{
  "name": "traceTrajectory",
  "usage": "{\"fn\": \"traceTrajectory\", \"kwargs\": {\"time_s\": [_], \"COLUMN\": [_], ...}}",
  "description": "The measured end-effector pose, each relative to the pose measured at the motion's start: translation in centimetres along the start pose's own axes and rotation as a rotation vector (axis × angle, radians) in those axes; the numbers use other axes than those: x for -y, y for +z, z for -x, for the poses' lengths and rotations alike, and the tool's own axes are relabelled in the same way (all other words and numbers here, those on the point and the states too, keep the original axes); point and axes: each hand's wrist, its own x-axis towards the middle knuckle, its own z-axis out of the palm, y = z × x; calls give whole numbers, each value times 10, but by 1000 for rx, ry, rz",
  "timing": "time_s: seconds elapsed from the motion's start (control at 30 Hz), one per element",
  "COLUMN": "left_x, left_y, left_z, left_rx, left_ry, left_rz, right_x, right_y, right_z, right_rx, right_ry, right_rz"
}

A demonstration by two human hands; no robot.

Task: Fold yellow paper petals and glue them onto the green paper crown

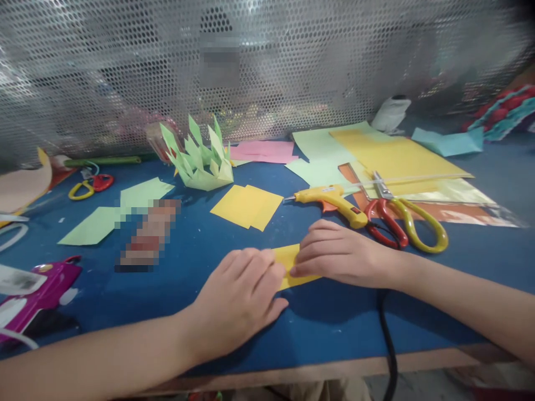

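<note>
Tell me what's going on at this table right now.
A person presses a small yellow paper piece flat on the blue table with both hands: left hand over its left end, right hand over its right. Beyond lie a yellow glue gun, scissors and a green folded paper model.

Two hands near the table's (pixel 125 289) front edge: left hand (pixel 240 301) and right hand (pixel 340 256) side by side on a small paper (pixel 288 257). Just behind: glue gun (pixel 330 200), scissors (pixel 401 217) right of it. Folded paper crown (pixel 198 159) far left, big sheets (pixel 393 156) far right.
</note>
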Motion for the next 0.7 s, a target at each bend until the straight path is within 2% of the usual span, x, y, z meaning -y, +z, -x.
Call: {"fn": "traceTrajectory", "kwargs": {"time_s": [0.07,0.13,0.27,0.4,0.53,0.7], "left_x": [6,13,24,25,23,24], "left_y": [4,8,14,16,19,21], "left_z": [-2,-1,2,4,5,6], "left_rx": [37,121,195,133,72,69], "left_ry": [-26,-9,13,62,154,177], "left_rz": [122,275,466,433,369,361], "right_x": [2,3,3,1,1,0], "right_y": [1,2,4,3,2,0], "right_z": [5,8,10,9,10,13], "right_rx": [47,85,126,176,177,199], "right_ry": [-54,-77,25,104,117,92], "right_rz": [17,-17,-156,-205,-229,-140]}}
